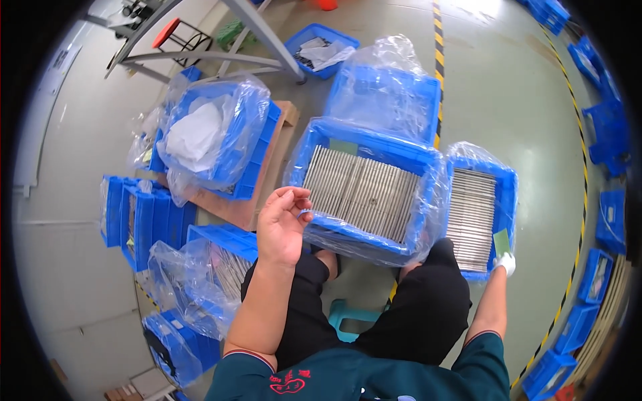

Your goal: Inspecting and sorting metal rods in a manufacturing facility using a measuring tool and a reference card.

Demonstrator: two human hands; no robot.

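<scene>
Green card (501, 243) in the head view is small, flat and plain, roughly oblong, paler than the blue crates about it. It sits at the near right corner of the right crate (506, 197), with the white-gloved right hand (506, 263) on its near end; the right grip looks closed on that end. Its long axis runs away from the person, the far end leaning slightly to the left. The bare left hand (285, 210) is raised in front of the middle crate (391, 145), near its left corner, its fingers curled; I cannot tell whether thumb and fingertips meet.

Just left of the card, metal strips (471, 217) lie crosswise in the right crate, stacked front to back. In the middle crate, similar strips (361, 190) run lengthwise away from the person, side by side, with a second green piece (344, 146) at their far left. Clear plastic liner (436, 194) bunches over the rim between both crates, and the right knee (442, 250) covers the right crate's near left corner. Left stands a wooden pallet (234, 208) bearing a plastic-lined crate with a white sheet (195, 137); a teal stool (338, 314) shows between the legs
</scene>
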